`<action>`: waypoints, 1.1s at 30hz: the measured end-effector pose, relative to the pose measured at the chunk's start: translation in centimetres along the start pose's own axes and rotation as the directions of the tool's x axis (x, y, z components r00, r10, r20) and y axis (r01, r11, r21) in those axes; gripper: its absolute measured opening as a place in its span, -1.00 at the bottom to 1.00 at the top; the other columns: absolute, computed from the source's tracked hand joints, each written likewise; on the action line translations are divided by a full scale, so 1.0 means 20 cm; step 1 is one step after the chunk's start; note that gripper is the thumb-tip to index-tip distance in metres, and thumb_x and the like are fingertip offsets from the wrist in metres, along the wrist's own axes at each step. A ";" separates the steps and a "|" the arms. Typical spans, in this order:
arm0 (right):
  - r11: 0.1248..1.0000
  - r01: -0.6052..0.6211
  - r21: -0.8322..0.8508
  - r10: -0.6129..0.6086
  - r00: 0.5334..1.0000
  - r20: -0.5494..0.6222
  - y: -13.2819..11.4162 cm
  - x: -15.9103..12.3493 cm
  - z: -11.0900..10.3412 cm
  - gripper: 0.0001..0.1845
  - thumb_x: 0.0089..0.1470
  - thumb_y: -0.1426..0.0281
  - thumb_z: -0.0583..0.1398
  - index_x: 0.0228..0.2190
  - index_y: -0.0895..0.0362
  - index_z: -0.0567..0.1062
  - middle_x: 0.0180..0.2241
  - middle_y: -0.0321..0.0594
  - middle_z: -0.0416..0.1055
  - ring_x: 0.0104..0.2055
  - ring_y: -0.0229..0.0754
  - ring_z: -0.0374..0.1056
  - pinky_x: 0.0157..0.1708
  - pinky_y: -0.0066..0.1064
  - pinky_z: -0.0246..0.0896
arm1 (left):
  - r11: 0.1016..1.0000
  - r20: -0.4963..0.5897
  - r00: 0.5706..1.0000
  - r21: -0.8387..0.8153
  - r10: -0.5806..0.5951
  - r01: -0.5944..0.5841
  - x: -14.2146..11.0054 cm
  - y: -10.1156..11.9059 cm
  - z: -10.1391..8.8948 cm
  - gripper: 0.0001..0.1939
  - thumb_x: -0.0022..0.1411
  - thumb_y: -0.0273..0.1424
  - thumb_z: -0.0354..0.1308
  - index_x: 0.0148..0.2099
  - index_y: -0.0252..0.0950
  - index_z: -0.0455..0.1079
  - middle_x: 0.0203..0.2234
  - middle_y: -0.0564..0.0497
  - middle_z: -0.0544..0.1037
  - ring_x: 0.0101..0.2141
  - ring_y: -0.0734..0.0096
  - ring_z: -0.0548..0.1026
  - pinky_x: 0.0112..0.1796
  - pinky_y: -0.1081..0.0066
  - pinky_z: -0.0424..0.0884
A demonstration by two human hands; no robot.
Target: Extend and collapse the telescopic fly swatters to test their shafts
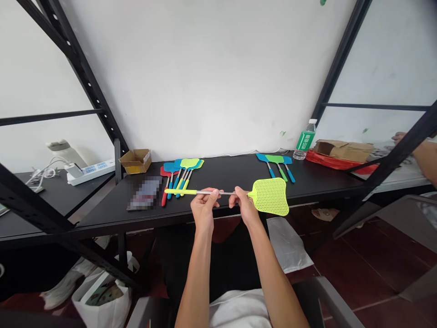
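Observation:
A yellow-green fly swatter (271, 196) lies level across both my hands, just above the front edge of the black table. My left hand (205, 206) pinches its metal rod close to the long yellow-green handle. Nearer the perforated head, my right hand (244, 201) grips the same rod between thumb and fingers. Behind my left hand, several fly swatters (171, 167) in red, blue and yellow-green lie fanned and overlapping. Farther right on the table rest three more swatters (276, 159), two blue and one green.
A small cardboard box (136, 161) and a blurred flat object (145, 193) are at the table's left. A water bottle (304, 140) stands at the back right beside a metal frame post (341, 59). Another person's arm (423, 157) shows at far right.

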State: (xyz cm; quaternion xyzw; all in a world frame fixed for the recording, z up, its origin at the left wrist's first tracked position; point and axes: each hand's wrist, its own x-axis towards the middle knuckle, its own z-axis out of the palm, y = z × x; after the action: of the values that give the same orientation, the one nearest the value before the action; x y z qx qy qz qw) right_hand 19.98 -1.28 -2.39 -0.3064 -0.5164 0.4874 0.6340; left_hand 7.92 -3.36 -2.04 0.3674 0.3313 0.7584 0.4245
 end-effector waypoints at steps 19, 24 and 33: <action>0.965 -0.218 0.146 0.180 0.955 0.237 -0.04 -0.02 0.02 -0.38 0.20 0.11 0.14 -0.80 0.10 0.31 -0.80 -0.33 0.10 -0.69 -0.29 0.07 -0.57 -0.36 -0.08 | 0.994 0.202 0.977 0.069 0.072 -0.088 0.01 0.01 -0.06 -0.78 0.07 -0.32 0.42 -0.29 -0.31 0.50 -0.35 -0.13 0.67 -0.32 0.28 0.60 -0.44 0.46 0.38; 0.988 -0.143 0.062 0.120 0.952 0.282 -0.03 -0.01 -0.01 -0.41 0.24 0.10 0.10 -0.72 0.14 0.41 -0.71 -0.27 0.26 -0.61 -0.27 0.18 -0.50 -0.37 0.05 | 0.998 0.135 0.990 0.029 0.042 -0.046 0.02 -0.01 -0.07 -0.76 0.07 -0.31 0.42 -0.28 -0.33 0.50 -0.35 -0.11 0.67 -0.37 0.37 0.56 -0.44 0.48 0.37; 0.990 -0.127 0.058 0.108 0.960 0.257 -0.02 -0.01 -0.01 -0.49 0.21 0.12 0.16 -0.64 0.17 0.53 -0.64 -0.20 0.40 -0.56 -0.25 0.30 -0.49 -0.39 0.11 | 0.999 0.090 0.995 0.010 0.047 -0.048 0.03 0.00 -0.07 -0.76 0.09 -0.31 0.41 -0.27 -0.34 0.49 -0.36 -0.13 0.66 -0.40 0.40 0.54 -0.44 0.49 0.37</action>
State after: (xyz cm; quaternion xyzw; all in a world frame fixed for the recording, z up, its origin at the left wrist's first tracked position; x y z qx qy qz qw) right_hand 20.35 -1.66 -2.16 -0.2482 -0.5555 0.5780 0.5438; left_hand 6.49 -3.17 -2.65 0.4117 0.3076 0.7489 0.4184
